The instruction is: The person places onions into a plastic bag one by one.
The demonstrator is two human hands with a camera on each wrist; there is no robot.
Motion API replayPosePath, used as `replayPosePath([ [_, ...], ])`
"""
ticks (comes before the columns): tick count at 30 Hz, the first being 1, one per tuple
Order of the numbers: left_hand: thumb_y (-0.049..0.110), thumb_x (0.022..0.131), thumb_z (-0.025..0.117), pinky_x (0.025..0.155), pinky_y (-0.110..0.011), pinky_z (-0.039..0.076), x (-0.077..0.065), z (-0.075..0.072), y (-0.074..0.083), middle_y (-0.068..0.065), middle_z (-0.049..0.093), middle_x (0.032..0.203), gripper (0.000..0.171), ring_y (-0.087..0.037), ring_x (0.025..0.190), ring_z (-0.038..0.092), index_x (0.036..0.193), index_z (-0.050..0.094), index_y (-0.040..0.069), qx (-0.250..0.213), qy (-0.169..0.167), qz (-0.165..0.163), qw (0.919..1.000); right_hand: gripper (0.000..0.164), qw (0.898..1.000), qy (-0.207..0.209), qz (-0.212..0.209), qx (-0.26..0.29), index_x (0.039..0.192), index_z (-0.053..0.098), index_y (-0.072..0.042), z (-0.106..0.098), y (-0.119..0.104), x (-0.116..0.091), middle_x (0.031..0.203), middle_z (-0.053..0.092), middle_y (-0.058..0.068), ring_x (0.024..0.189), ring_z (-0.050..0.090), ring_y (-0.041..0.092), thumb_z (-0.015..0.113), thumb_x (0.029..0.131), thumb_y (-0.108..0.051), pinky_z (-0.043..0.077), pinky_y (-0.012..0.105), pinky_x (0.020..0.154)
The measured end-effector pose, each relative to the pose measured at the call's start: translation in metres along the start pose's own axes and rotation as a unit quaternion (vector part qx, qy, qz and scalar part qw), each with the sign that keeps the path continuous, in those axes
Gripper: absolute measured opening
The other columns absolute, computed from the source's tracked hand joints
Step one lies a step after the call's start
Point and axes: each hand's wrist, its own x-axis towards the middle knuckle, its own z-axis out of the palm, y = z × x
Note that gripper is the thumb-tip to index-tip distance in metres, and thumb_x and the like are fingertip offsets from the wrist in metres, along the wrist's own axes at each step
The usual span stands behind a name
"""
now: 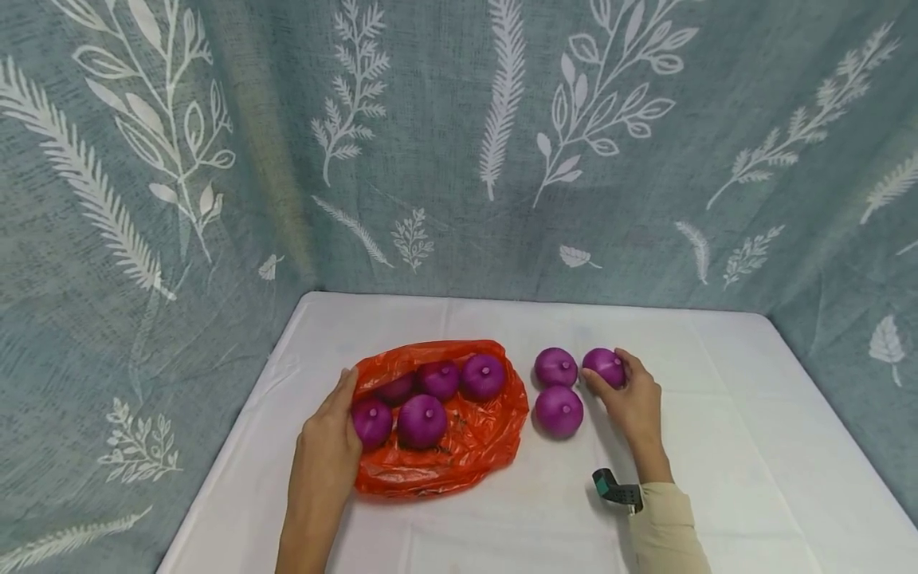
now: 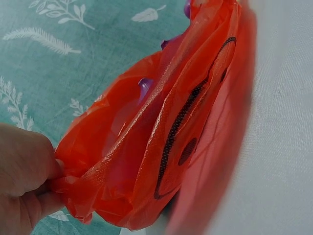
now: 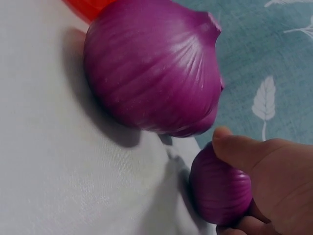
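An orange-red plastic bag (image 1: 473, 458) lies spread on the white table with several purple onions (image 1: 421, 421) in its mouth. The left hand (image 1: 326, 454) pinches the bag's left rim; in the left wrist view, thumb and fingers grip the bunched plastic (image 2: 78, 188). To the right of the bag, the right hand (image 1: 634, 395) holds an onion (image 1: 602, 367) between thumb and fingers, at or just above the cloth. Beside it are two loose onions, one farther back (image 1: 555, 367) and one nearer (image 1: 559, 411). The nearer one looms large in the right wrist view.
A white cloth (image 1: 746, 446) covers the table. Behind and at the sides hangs a blue-green curtain (image 1: 445, 143) with white leaf prints. A small black and green device (image 1: 615, 489) sits at the right wrist by a beige sleeve (image 1: 667, 530).
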Motion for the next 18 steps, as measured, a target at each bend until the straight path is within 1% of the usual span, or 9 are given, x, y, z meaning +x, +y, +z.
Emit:
replayPosePath([
  [7, -0.015, 0.098, 0.06, 0.105, -0.054, 0.052, -0.003, 0.0, -0.001, -0.02, 0.055, 0.154, 0.061, -0.04, 0.138, 0.056, 0.155, 0.052, 0.002, -0.01, 0.003, 0.01, 0.9999, 0.079, 1.0, 0.013, 0.005, 0.006, 0.153, 0.049, 0.004, 0.002, 0.0, 0.001, 0.149, 0.056, 0.031, 0.133, 0.059, 0.049, 0.083, 0.094, -0.036, 0.05, 0.059, 0.111],
  [12, -0.015, 0.098, 0.06, 0.105, -0.055, 0.052, -0.003, -0.001, 0.0, -0.02, 0.055, 0.154, 0.061, -0.04, 0.138, 0.056, 0.156, 0.051, 0.002, -0.011, -0.005, 0.013, 0.9998, 0.079, 1.0, 0.018, 0.011, 0.014, 0.152, 0.05, 0.005, 0.004, 0.0, 0.001, 0.148, 0.056, 0.031, 0.133, 0.059, 0.048, 0.083, 0.093, -0.035, 0.05, 0.059, 0.111],
  [15, -0.015, 0.098, 0.06, 0.104, -0.054, 0.052, -0.003, -0.001, 0.0, -0.02, 0.054, 0.155, 0.062, -0.04, 0.138, 0.056, 0.157, 0.05, 0.003, -0.008, -0.01, 0.014, 0.9998, 0.078, 1.0, 0.027, 0.007, 0.011, 0.152, 0.05, 0.006, 0.003, -0.005, 0.001, 0.147, 0.056, 0.031, 0.133, 0.059, 0.048, 0.083, 0.093, -0.034, 0.05, 0.059, 0.111],
  [18, -0.014, 0.098, 0.061, 0.104, -0.054, 0.052, -0.003, -0.001, 0.001, -0.02, 0.054, 0.155, 0.062, -0.04, 0.139, 0.056, 0.157, 0.049, 0.002, -0.008, -0.012, 0.016, 0.9998, 0.077, 0.999, 0.045, -0.008, 0.012, 0.151, 0.052, 0.006, -0.002, -0.015, 0.0, 0.147, 0.057, 0.03, 0.134, 0.059, 0.047, 0.084, 0.093, -0.032, 0.05, 0.058, 0.112],
])
